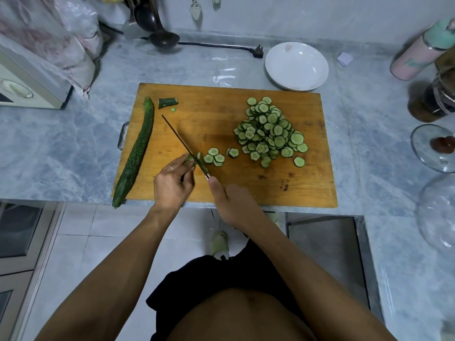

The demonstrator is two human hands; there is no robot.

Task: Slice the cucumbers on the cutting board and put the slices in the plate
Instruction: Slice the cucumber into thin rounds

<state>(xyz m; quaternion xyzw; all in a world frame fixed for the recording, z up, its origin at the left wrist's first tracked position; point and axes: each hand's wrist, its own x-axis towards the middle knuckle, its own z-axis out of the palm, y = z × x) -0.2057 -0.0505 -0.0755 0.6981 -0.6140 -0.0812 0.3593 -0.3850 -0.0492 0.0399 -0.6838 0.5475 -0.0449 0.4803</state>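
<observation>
Head view: your left hand (172, 178) pinches the cucumber stub (190, 159) at the board's (221, 185) near side; your right hand (230, 200) grips the knife (183, 143). With the stub so short, a slip could nick your fingertips. The plate (296, 66) sits far right on the counter (61, 148).

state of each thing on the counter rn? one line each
whole cucumber: uncut, lying at board's left edge
cucumber stub: held by left hand, being sliced
knife: gripped by right hand, blade on stub
slice pile: heaped on cutting board
cut end piece: loose, far left corner
plate: empty
</observation>
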